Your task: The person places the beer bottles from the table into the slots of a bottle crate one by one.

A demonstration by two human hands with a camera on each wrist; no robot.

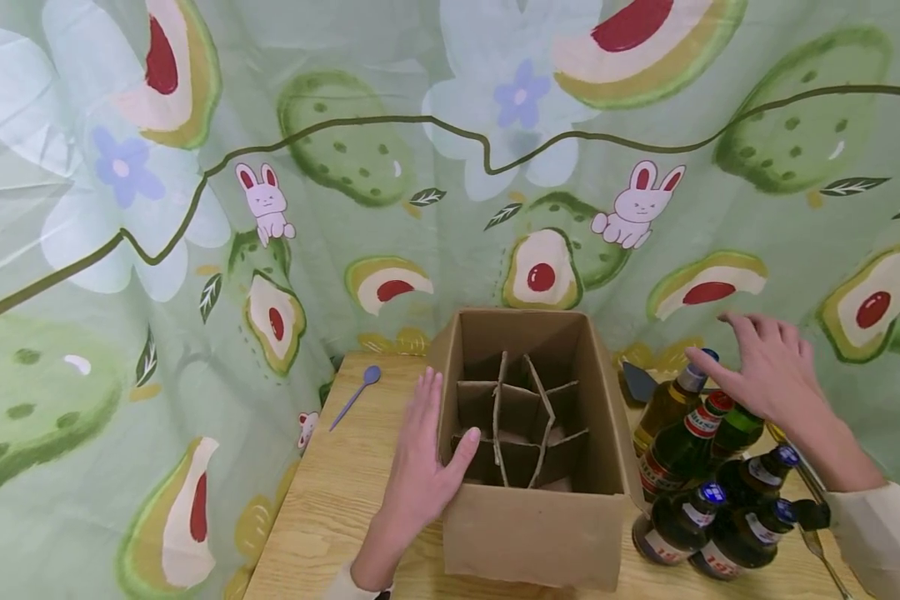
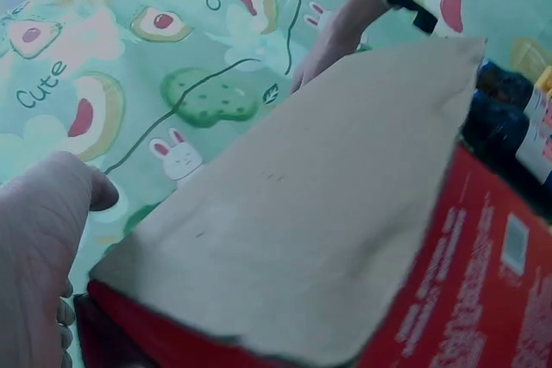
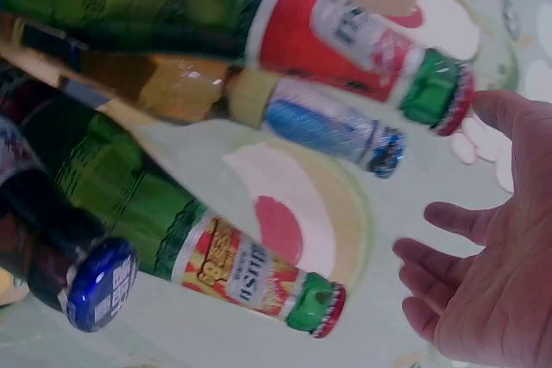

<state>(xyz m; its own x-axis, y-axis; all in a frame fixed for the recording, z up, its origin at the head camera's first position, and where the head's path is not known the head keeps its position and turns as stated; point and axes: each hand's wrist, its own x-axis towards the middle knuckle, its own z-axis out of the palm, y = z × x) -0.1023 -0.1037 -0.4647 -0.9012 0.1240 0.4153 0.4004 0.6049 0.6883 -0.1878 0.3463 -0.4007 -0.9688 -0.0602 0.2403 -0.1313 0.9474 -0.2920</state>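
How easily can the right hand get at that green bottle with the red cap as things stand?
Probably easily. The right hand hovers open just above the green bottle, whose red cap stands uncovered at the edge of the cluster beside the box. Nothing lies between hand and cap.

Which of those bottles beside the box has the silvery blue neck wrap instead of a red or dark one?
The pale amber bottle at the back of the group, farthest from the camera, just under the right hand.
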